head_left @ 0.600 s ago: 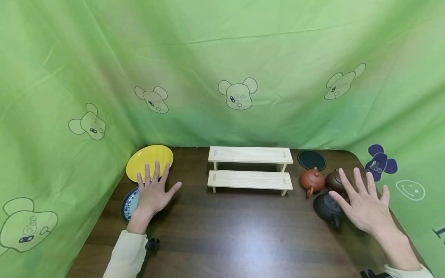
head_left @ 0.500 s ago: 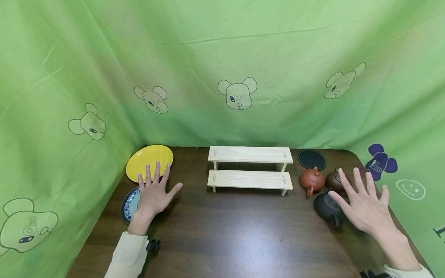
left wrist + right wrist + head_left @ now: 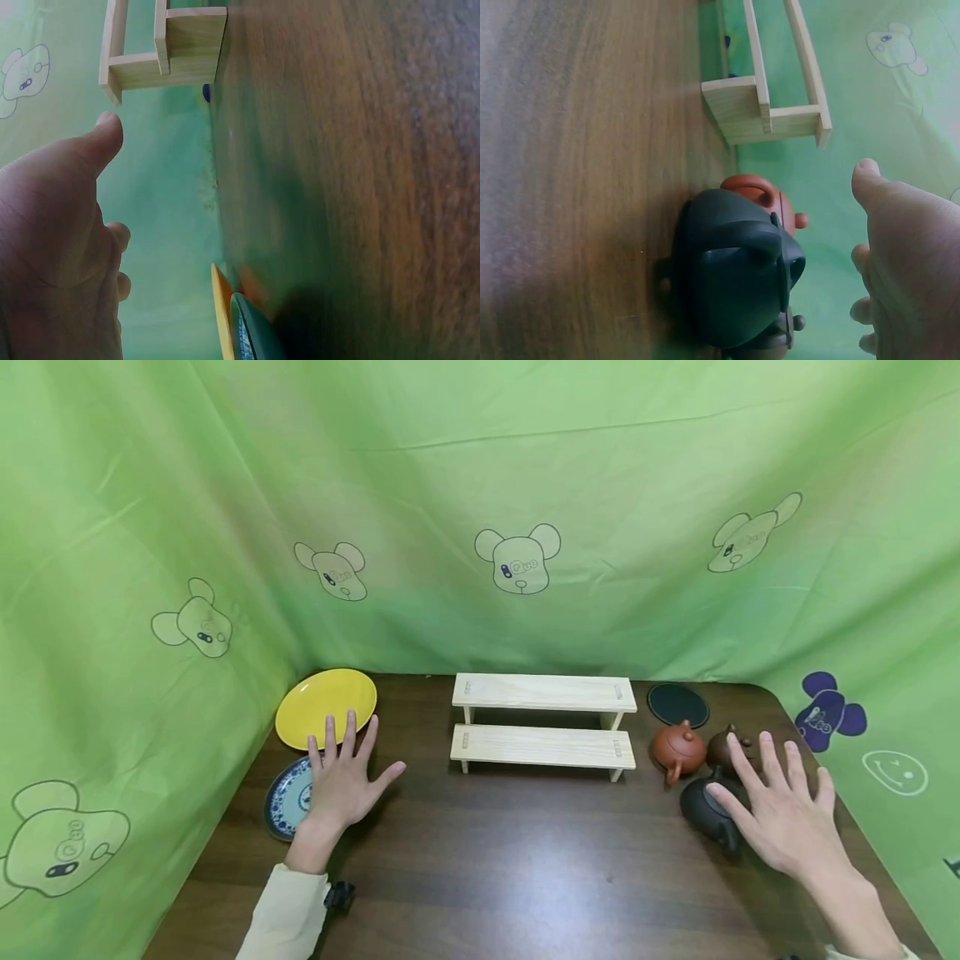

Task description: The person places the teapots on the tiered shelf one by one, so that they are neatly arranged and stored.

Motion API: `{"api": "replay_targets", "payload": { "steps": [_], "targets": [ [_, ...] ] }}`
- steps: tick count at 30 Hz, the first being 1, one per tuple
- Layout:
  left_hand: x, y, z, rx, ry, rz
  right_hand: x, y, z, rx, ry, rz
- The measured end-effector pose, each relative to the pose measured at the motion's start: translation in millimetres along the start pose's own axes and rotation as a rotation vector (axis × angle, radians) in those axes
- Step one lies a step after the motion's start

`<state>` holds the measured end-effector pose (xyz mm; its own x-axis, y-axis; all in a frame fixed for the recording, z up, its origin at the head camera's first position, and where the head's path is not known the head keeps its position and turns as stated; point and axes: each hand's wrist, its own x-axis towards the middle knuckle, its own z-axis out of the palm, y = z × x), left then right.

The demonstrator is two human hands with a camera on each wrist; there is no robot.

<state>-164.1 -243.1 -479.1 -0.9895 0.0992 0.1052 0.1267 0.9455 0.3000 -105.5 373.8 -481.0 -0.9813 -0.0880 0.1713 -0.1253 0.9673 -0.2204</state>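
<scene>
My left hand (image 3: 344,787) hovers with fingers spread beside the blue-and-white plate (image 3: 286,803), partly covering it; the fingertips overlap the near edge of a yellow plate (image 3: 318,706) in the head view. On the right, my right hand (image 3: 791,818) is spread above a black teapot (image 3: 705,810) and hides part of it. A dark brown teapot (image 3: 723,750) and a reddish-brown teapot (image 3: 678,750) stand close behind the black one. Both wrist views show a gap between hand and tabletop, and neither hand holds anything.
A two-step pale wooden stand (image 3: 543,745) sits at the back middle of the brown table (image 3: 510,852). Behind the teapots lies a dark round coaster (image 3: 678,705). Green printed cloth (image 3: 420,527) encloses the back and sides.
My left hand has shifted slightly right, uncovering more of the blue-and-white plate. My right hand has dropped a little toward me. The whole view has tilted slightly; the tableware has stayed put.
</scene>
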Motion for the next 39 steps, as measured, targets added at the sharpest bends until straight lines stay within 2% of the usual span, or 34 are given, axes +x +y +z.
{"api": "replay_targets", "payload": {
  "steps": [6, 15, 20, 27, 31, 33, 36, 39],
  "targets": [
    [-2.8, 6.8, 7.5, -0.016, 0.012, 0.022, -6.0, -3, 6, 0.006, 0.058, -0.021],
    [-6.8, 26.9, 30.0, -0.197, 0.033, 0.104, -16.2, -7, 16, 0.059, 0.195, -0.018],
    [-9.2, 46.1, 31.9, -0.249, 0.026, 0.083, -27.0, -9, 19, 0.098, 0.299, -0.004],
    [-8.6, 62.5, 42.1, -0.35, 0.02, 0.026, -42.2, -13, 25, 0.172, 0.527, 0.046],
    [-3.1, 68.1, 49.3, -0.471, 0.029, 0.023, -47.6, -13, 25, 0.23, 0.627, 0.085],
    [1.2, 67.9, 54.4, -0.572, 0.047, 0.045, -50.0, -13, 24, 0.245, 0.657, 0.113],
    [11.2, 58.6, 73.6, -0.719, 0.078, 0.115, -54.9, -14, 23, 0.256, 0.675, 0.189],
    [21.8, 47.9, 97.4, -0.846, 0.071, 0.154, -59.8, -16, 22, 0.288, 0.698, 0.306]
  ]
}}
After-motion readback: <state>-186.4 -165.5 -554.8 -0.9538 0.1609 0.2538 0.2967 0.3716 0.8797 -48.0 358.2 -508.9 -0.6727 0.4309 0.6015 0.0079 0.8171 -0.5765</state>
